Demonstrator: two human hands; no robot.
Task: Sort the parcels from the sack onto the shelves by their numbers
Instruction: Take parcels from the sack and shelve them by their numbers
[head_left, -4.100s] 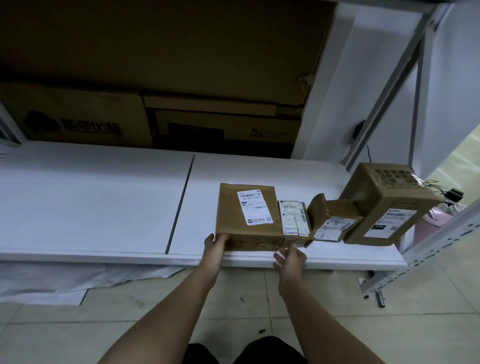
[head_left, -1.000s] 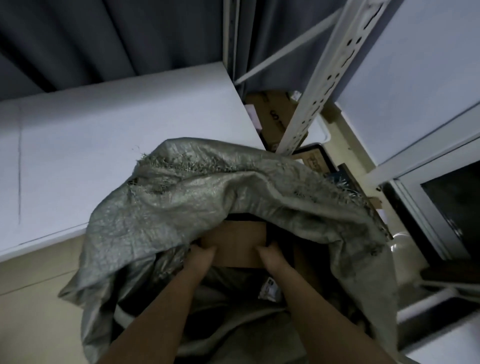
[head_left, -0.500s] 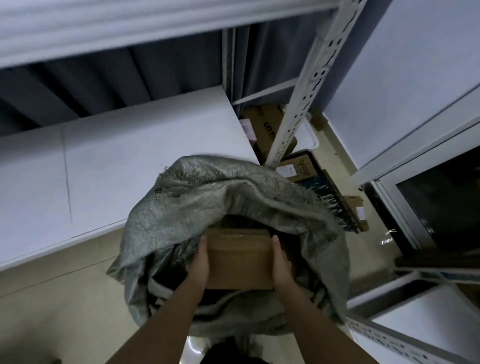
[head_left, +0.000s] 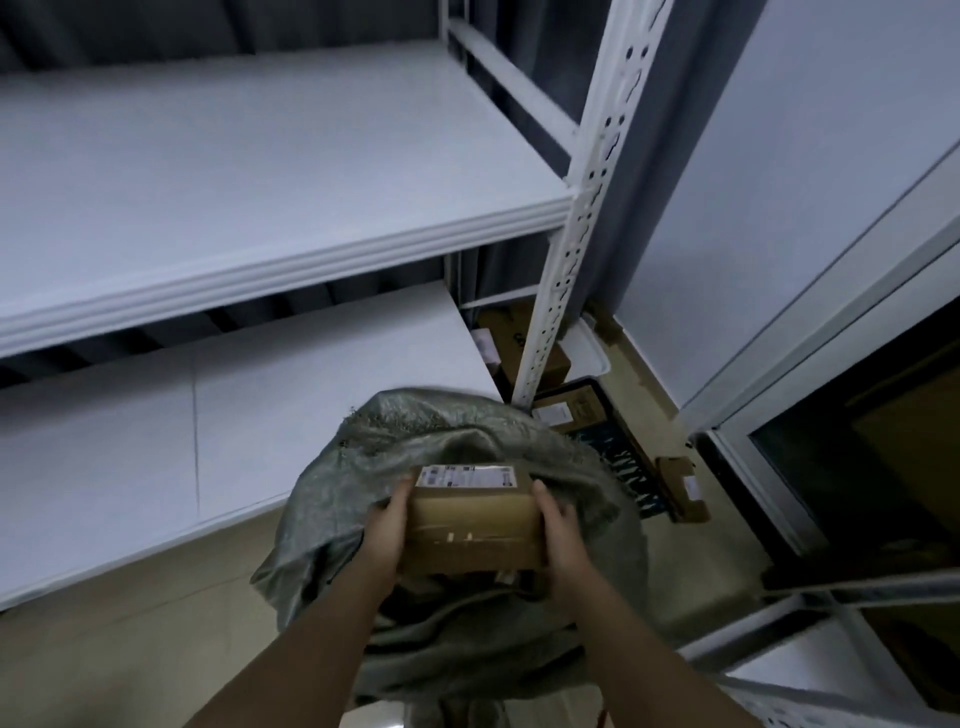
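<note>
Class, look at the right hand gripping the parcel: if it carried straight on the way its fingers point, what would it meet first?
The right hand points up and away along the cardboard parcel, so it would likely meet the far lip of the woven sack first, then the lower shelf behind; depth is uncertain.

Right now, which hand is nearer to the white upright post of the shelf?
Right. The right hand grips the parcel's right side, below the post; the left hand grips its left side, farther from the post.
</note>
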